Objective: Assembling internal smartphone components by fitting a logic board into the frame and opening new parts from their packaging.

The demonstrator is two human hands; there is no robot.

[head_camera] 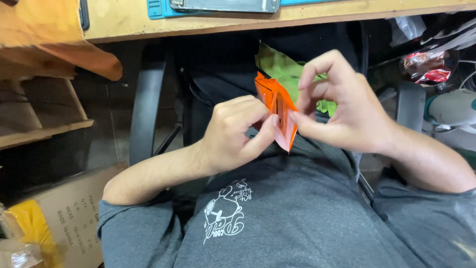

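A small orange foil pouch is held upright in front of my grey shirt, below the table edge. My left hand pinches its lower left side between thumb and curled fingers. My right hand grips the pouch's right edge with thumb and forefinger, the other fingers arched above it. A green foil packet lies on my lap behind the orange one, partly hidden by my right hand.
A wooden table edge runs across the top with a blue mat and a flat device on it. A cardboard box and yellow bag sit lower left. Red wrappers and a grey-green tool lie at right.
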